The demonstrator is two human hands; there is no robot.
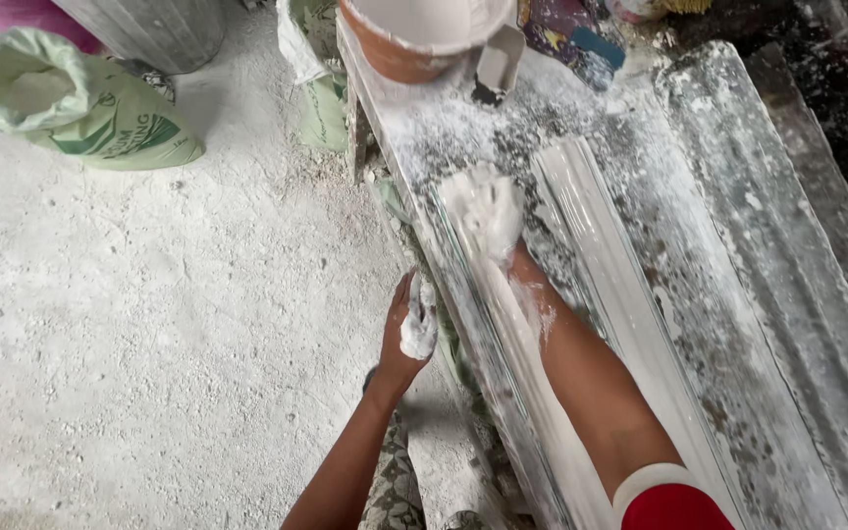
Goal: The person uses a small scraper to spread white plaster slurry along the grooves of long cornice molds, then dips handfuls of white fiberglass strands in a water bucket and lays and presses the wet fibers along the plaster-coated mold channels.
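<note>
1. Where the bench [424, 128] begins at the top of the view, an orange bowl [414, 39] stands, and its inside is coated with white plaster.
2. Beside this bowl a small scraper [496, 67] leans with its blade down on the dusty bench.
3. On the floor [149, 344] at the left, a green sack [80, 108] lies open and white powder shows in its mouth; a grey bin [149, 29] stands behind it.
4. A long white moulding [503, 334] lies on the bench, and its long axis runs from the upper middle down to the lower right, towards the person.
5. A second long moulding [620, 294] lies just beside it, parallel, on its right.
6. The right hand [488, 211] is covered with wet plaster and presses flat on the far end of the first moulding, fingers spread over the lump.
7. The left hand [409, 329] hangs beside the bench edge, left of the moulding and apart from it, curled around a lump of plaster [419, 329].
</note>
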